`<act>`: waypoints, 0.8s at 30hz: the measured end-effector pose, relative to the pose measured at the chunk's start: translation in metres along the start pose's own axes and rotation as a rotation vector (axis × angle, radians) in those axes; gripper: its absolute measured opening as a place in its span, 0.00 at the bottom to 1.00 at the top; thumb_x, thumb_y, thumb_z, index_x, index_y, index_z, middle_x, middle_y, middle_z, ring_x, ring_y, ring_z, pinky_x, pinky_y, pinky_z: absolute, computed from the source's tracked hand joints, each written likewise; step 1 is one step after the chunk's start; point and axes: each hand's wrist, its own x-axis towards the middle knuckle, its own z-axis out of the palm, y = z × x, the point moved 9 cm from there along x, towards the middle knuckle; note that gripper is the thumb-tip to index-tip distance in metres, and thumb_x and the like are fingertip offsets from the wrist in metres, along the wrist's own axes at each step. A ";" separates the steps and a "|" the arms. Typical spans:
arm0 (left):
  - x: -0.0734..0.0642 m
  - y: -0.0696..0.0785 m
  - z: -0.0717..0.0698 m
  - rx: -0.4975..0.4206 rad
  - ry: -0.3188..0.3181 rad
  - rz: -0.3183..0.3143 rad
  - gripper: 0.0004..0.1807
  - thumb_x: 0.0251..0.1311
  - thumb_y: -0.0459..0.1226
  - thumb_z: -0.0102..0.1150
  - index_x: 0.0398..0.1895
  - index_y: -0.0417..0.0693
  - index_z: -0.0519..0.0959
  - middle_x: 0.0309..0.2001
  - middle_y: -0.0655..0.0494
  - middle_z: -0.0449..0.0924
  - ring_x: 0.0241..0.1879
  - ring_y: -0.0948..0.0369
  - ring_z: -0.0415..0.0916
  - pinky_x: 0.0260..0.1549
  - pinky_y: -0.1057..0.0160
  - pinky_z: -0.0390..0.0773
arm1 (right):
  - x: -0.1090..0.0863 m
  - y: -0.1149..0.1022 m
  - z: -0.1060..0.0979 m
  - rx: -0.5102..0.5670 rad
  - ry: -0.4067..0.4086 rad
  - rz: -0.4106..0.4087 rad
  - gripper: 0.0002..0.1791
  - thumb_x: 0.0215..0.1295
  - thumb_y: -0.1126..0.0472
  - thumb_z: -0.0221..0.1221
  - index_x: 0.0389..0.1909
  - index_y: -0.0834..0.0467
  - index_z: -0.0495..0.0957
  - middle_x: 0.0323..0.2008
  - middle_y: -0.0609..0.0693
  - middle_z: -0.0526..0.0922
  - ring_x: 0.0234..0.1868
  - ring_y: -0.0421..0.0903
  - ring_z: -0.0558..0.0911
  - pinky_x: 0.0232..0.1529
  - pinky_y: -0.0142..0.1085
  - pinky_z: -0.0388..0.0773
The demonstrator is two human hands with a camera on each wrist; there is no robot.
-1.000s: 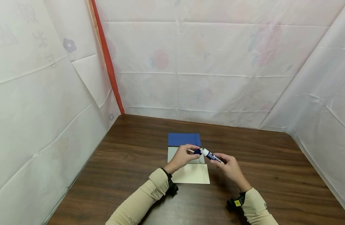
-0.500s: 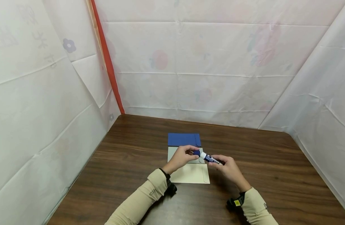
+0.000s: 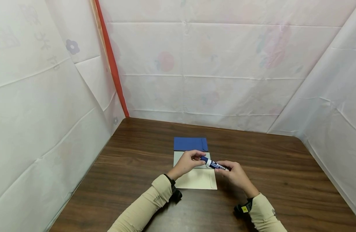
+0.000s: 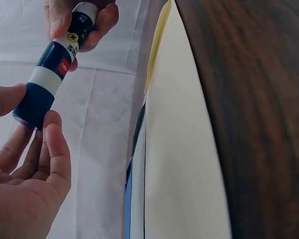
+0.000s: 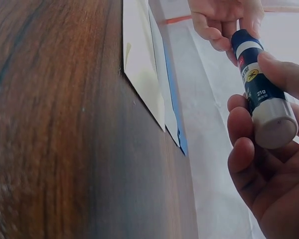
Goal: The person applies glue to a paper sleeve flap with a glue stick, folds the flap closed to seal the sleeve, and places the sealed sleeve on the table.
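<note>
A glue stick point(image 3: 215, 164) with a printed navy label is held tilted above the envelopes. My right hand point(image 3: 235, 173) grips its white base end, thumb on one side and fingers on the other, as the right wrist view shows. The dark blue cap point(image 4: 33, 105) meets the white collar point(image 4: 46, 78) of the tube, with no gap between them. My left hand point(image 3: 187, 163) pinches that cap between thumb and fingers. Beneath the hands lie a cream envelope point(image 3: 197, 181), a pale grey-green envelope point(image 3: 179, 156) partly covered by the left hand, and a blue envelope point(image 3: 189, 143).
The envelopes lie in a column on a dark wood table point(image 3: 285, 180), flaps to the right. White printed sheeting point(image 3: 224, 64) hangs behind and on both sides. A red strip point(image 3: 112, 64) runs down the back left corner.
The cap and the tube were apart, the white end showing between them. Now the cap sits on the tube. My right hand has shifted slightly left.
</note>
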 end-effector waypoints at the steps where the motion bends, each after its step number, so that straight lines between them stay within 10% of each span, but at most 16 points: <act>1: 0.000 0.000 0.000 0.000 -0.003 0.000 0.16 0.60 0.31 0.63 0.52 0.35 0.80 0.46 0.38 0.83 0.41 0.50 0.79 0.34 0.74 0.75 | 0.000 0.001 0.000 -0.002 -0.002 -0.004 0.12 0.61 0.67 0.64 0.44 0.68 0.82 0.26 0.54 0.78 0.22 0.35 0.71 0.23 0.28 0.70; 16: 0.000 0.000 0.003 0.000 -0.033 0.013 0.16 0.61 0.30 0.62 0.51 0.33 0.79 0.44 0.37 0.82 0.38 0.57 0.78 0.34 0.73 0.75 | 0.009 0.036 0.004 0.031 -0.022 -0.013 0.16 0.60 0.59 0.67 0.47 0.62 0.83 0.27 0.52 0.79 0.22 0.36 0.72 0.23 0.30 0.72; 24: 0.015 -0.032 0.010 0.005 -0.060 0.014 0.17 0.61 0.31 0.63 0.52 0.35 0.80 0.46 0.37 0.82 0.36 0.60 0.77 0.33 0.74 0.75 | 0.009 0.024 0.004 -0.020 -0.043 -0.033 0.13 0.62 0.64 0.64 0.47 0.65 0.82 0.27 0.51 0.78 0.22 0.35 0.71 0.23 0.29 0.71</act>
